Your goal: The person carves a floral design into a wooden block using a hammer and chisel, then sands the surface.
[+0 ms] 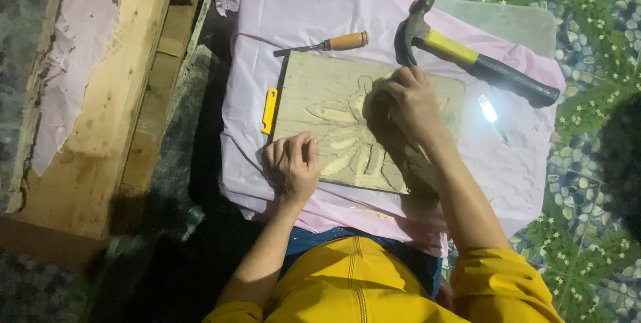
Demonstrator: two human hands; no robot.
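A flat wooden board (320,92) with a flower shape carved into it lies on a pink cloth (294,16). My left hand (294,163) presses down on the board's near left corner, fingers curled. My right hand (408,102) rests over the middle of the carving, fingers bent; whether it holds a small tool is hidden. A claw hammer (467,52) with a yellow and black handle lies just beyond the board. A chisel (330,44) with a wooden handle lies along the board's far edge. A small yellow tool (269,110) lies at the board's left edge.
A small bright light (488,108) shines on the cloth at the right. A wooden frame (100,96) with torn pink sheet stands at the left. Patterned flooring with pebbles and flowers (581,163) surrounds the work. My yellow sleeves and lap fill the bottom.
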